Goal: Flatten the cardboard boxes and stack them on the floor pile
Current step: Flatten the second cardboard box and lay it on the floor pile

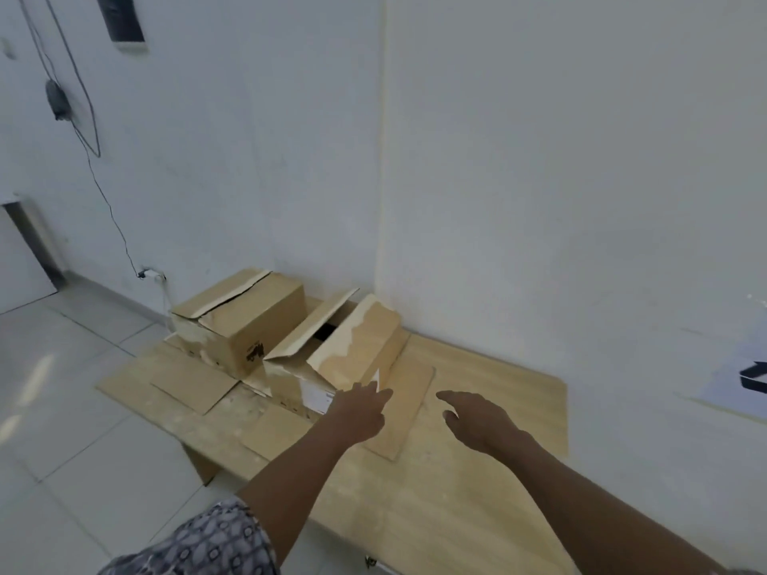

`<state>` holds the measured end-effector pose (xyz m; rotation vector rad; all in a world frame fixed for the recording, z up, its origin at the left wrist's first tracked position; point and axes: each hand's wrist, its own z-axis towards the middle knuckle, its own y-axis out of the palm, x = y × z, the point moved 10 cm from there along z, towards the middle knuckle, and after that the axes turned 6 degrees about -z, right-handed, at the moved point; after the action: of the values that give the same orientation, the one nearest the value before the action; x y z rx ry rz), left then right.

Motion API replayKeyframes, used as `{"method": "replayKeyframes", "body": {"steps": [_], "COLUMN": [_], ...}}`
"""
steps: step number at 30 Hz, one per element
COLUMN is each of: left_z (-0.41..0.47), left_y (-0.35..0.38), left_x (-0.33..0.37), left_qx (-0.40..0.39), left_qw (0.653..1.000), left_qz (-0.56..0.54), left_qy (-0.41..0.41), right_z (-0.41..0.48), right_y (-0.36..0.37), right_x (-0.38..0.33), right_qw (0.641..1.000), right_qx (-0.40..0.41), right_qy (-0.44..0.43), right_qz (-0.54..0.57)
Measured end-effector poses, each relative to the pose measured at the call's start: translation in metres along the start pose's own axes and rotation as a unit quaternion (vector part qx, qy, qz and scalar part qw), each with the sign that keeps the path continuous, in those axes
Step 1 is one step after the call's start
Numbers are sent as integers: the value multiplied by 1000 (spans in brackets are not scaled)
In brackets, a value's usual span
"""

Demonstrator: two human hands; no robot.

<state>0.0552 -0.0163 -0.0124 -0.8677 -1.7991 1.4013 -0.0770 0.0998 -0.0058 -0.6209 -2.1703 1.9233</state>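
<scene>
Hands reach toward the near box [352, 346], which sits half-collapsed with flaps agape on the flattened cardboard pile [477, 450] by the wall, left hand [360, 412] loosely spread at its corner, right hand [477, 421] open and empty, probably to press it flat.

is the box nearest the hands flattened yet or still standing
Still standing: the near box keeps its height above the flat cardboard, one top flap raised, dark gap showing.

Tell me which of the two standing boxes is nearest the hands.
The right box, its top flap lifted open, by the left hand; the left box sits farther back.
</scene>
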Motion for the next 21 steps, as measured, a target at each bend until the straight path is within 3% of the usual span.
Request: {"method": "replayKeyframes", "body": {"steps": [14, 21], "left_z": [138, 183], "left_y": [-54, -44], "left_x": [-165, -205], "left_qx": [4, -43], "left_qw": [999, 997], "left_qz": [36, 36], "left_qy": [-10, 53], "right_z": [213, 273], "right_y": [-21, -12], "right_x": [-73, -122], "right_qw": [998, 997], "right_qx": [7, -8], "right_qy": [-29, -58], "right_qz": [46, 47]}}
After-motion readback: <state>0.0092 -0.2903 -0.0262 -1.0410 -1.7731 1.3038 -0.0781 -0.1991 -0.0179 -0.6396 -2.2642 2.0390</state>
